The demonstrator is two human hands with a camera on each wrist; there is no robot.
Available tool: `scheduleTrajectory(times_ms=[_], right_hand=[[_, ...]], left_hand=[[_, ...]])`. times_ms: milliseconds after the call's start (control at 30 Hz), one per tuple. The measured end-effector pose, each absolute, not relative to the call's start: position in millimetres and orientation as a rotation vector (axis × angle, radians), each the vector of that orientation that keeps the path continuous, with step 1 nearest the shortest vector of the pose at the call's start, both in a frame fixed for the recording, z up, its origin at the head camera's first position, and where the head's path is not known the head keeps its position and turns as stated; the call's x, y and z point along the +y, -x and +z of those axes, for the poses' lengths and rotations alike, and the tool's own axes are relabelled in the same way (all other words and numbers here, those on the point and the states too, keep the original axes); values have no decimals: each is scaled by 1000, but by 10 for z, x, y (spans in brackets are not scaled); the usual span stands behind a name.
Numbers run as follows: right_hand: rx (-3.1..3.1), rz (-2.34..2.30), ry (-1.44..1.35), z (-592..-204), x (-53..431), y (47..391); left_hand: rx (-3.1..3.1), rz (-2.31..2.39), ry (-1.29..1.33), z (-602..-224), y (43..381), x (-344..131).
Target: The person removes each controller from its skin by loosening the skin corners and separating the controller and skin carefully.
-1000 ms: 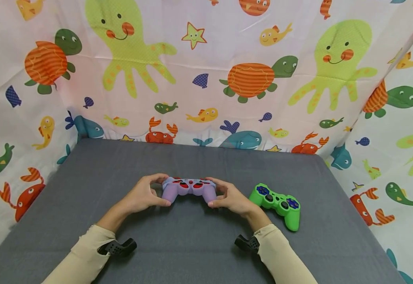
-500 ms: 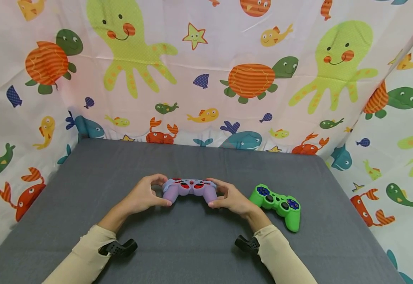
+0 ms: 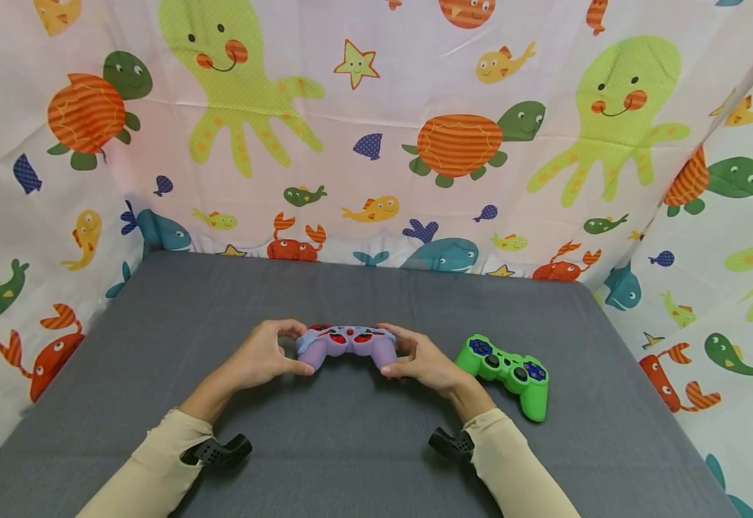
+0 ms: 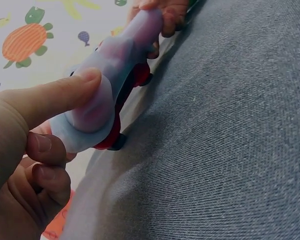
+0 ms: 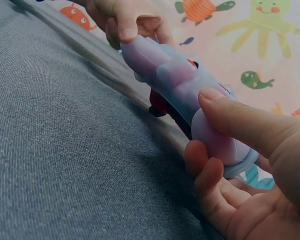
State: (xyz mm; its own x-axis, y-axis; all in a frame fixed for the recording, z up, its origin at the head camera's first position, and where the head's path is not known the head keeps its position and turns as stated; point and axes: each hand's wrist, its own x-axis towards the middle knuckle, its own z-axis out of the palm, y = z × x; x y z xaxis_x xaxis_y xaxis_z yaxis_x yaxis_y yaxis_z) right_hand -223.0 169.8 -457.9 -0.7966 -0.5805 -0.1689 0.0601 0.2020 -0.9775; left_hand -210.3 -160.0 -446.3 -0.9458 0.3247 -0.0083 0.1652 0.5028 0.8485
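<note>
At mid-table a game controller (image 3: 348,339), red with a translucent purple-blue silicone cover, is held between both hands. My left hand (image 3: 265,352) grips its left end, thumb on the near handle and fingers round the far side. The right hand (image 3: 423,362) holds the opposite end the same way. In the left wrist view the cover (image 4: 92,112) lies under the thumb, and red parts with black thumbsticks face down toward the cloth. From the right wrist, the silicone cover (image 5: 177,82) stretches across to the other hand. A green controller (image 3: 506,374) lies beside the right forearm.
Grey cloth (image 3: 337,446) covers the table. A curtain (image 3: 376,144) printed with sea animals closes off the back and both sides. Each wrist wears a black camera mount; the left mount (image 3: 221,452) sits just above the table.
The held controller tips very slightly, with more red showing along its top left edge. Both hands keep nearly the same place, and the green controller has not moved.
</note>
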Motion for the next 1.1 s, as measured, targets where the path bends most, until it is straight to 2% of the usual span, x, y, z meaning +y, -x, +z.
scheduleTrajectory(times_ms=[600,1100], right_hand=[[2101,-1581,598,-4543,1642,2198],[2277,-1549,566,-4565,1593,2186]], left_hand=[[2487,1451,-493,-4411,2111,-1686],[2428,1455,-487,-4400,2095,-1686]])
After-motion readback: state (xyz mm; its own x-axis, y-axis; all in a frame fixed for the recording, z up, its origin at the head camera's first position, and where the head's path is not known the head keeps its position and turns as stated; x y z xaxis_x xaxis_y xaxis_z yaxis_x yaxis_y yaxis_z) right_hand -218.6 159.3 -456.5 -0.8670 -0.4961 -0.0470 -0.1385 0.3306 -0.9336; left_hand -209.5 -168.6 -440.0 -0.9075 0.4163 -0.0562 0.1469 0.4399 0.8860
